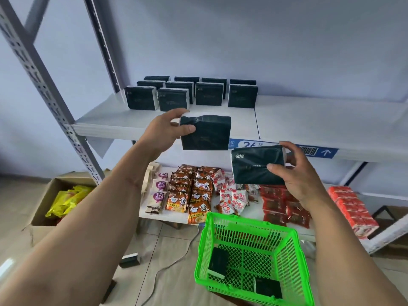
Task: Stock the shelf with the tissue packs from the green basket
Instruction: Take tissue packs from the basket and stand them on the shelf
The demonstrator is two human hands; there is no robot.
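My left hand (167,127) grips a dark tissue pack (206,134) by its left end, level with the front edge of the white shelf (136,120). Lower and to the right, my right hand (293,171) holds a second dark tissue pack (256,164) by its right end. Several dark tissue packs (189,93) stand in rows at the back of the shelf. The green basket (249,257) sits below on the floor. Two packs remain in it, one (217,262) leaning at the left wall and one (268,288) at the near side.
The lower shelf (247,215) carries noodle packets (192,195), snack bags and red packs (353,210). A cardboard box (50,195) with yellow bags stands at the left on the floor. A grey perforated upright (44,85) runs along the shelf's left side. A cable lies on the floor.
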